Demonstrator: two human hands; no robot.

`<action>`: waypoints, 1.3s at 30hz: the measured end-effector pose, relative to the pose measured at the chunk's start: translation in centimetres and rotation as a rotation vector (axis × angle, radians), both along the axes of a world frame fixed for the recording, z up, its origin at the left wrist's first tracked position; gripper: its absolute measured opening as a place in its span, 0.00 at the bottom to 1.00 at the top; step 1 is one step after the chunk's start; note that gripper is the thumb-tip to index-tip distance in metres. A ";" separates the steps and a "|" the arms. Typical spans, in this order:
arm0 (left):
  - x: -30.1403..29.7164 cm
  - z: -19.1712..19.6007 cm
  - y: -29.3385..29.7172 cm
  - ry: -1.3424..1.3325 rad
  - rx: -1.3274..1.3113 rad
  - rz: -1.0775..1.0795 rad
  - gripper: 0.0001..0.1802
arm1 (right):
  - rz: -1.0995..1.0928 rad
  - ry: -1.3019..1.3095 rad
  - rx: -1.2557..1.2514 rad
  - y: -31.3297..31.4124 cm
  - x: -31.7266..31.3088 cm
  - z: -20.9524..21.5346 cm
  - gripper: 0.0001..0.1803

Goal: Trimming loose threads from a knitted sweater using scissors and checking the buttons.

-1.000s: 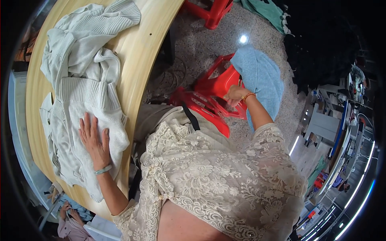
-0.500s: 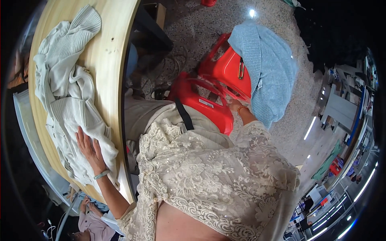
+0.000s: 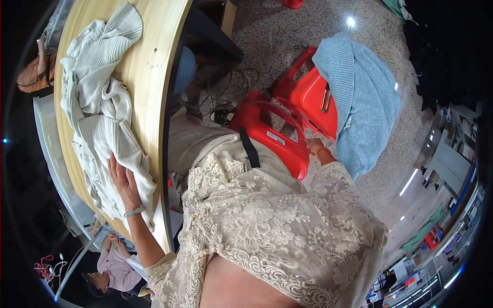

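Right hand (image 3: 315, 147) shifts from small tool (image 3: 325, 98) to beside red stool (image 3: 284, 154), 3 o'clock, finger grip unclear, tool unheld; left hand (image 3: 125, 187), fingers straight, on white sweater (image 3: 102, 131), 9 o'clock

Matt knitted cloth is seen in the white garment (image 3: 95, 95) and the light-blue garment (image 3: 372, 105), with ribbed bands worked into both. The tabletop (image 3: 158, 28) is finished in smooth, pale wood grain, while the red stools (image 3: 303, 99) are moulded in glossy plastic. The lace top (image 3: 272, 220) is textured with raised floral embroidery, and the speckled floor (image 3: 287, 33) is given a polished shine.
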State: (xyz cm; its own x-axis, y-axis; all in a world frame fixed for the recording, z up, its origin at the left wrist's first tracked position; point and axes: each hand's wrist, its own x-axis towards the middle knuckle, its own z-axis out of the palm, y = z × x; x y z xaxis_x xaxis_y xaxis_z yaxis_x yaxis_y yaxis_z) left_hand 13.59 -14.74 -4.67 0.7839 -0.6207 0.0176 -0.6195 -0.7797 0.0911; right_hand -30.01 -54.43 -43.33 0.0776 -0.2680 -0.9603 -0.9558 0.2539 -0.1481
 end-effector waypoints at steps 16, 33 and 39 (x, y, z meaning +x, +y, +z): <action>0.2 -0.8 -0.9 -0.033 -0.043 -0.032 0.25 | -0.366 -0.129 0.442 -2.1 10.3 14.8 0.19; -9.3 1.4 -18.6 0.562 -0.401 -0.793 0.39 | -0.212 -0.584 0.405 5.7 19.5 29.7 0.12; -9.7 -4.2 -18.8 0.966 -0.261 -0.731 0.42 | 0.215 -0.744 0.291 5.2 20.5 35.8 0.18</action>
State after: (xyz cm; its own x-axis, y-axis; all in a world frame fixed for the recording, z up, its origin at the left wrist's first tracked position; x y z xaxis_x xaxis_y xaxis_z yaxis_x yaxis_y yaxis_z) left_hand 3.92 -33.50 -8.86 0.0155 -0.9825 -0.1859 -0.4942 -0.1691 0.8527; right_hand -9.55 -49.24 -7.52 0.7416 0.0763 -0.6665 -0.6660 0.2023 -0.7180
